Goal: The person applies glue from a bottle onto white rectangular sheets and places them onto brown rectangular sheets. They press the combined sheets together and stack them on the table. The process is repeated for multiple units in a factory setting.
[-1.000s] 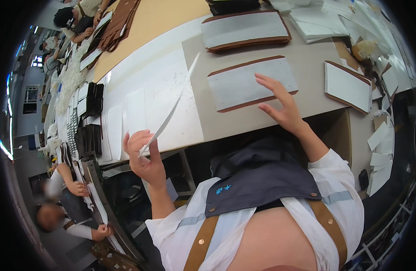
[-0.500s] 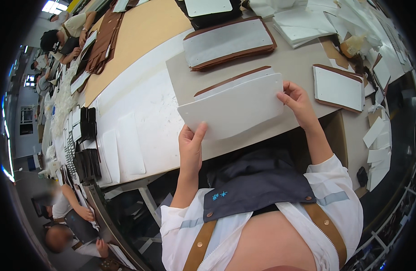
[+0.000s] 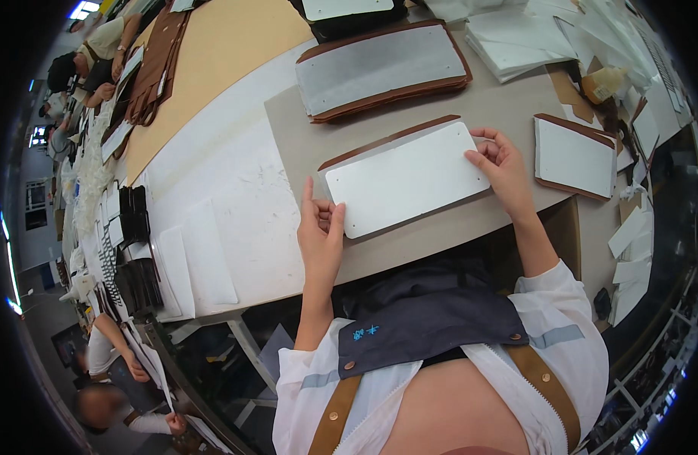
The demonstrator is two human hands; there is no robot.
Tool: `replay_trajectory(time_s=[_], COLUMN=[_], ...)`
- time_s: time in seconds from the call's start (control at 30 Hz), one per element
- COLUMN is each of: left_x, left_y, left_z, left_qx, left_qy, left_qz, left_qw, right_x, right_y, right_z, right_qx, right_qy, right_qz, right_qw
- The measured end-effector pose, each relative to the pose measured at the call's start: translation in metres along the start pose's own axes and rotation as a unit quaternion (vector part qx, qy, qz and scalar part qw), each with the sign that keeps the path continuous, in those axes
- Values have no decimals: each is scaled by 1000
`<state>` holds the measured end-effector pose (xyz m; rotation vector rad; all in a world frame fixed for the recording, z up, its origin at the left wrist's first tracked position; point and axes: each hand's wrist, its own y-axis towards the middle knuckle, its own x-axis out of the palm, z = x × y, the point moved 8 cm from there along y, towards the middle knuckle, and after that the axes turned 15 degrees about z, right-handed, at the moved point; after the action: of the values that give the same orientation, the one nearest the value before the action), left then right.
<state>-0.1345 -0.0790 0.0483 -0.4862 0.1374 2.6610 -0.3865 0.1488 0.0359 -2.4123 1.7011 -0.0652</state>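
Hands pinch a smooth white rounded-corner sheet (image 3: 407,179) at both ends: left hand (image 3: 321,227), right hand (image 3: 502,163). Sheet lies flat on a brown-edged leather panel (image 3: 379,142), on a grey board (image 3: 516,114).

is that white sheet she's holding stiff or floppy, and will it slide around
The white sheet is probably fairly stiff: held only at its two ends by the left hand and right hand, it stays flat with no sag. It looks thin, so likely light. Its smooth face may slide easily on the brown panel beneath.
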Motion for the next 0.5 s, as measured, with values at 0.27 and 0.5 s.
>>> replay_trajectory(time_s=[0.27, 0.5], left_x=[3, 3], left_y=[5, 6], left_z=[5, 6], left_qx=[31, 67], left_qy=[71, 100], left_qz=[0, 0], left_qw=[997, 993], right_x=[8, 10], right_y=[1, 0], right_z=[-10, -7], right_qx=[-104, -111], right_qy=[-92, -135], right_qz=[43, 47], right_qw=[989, 983])
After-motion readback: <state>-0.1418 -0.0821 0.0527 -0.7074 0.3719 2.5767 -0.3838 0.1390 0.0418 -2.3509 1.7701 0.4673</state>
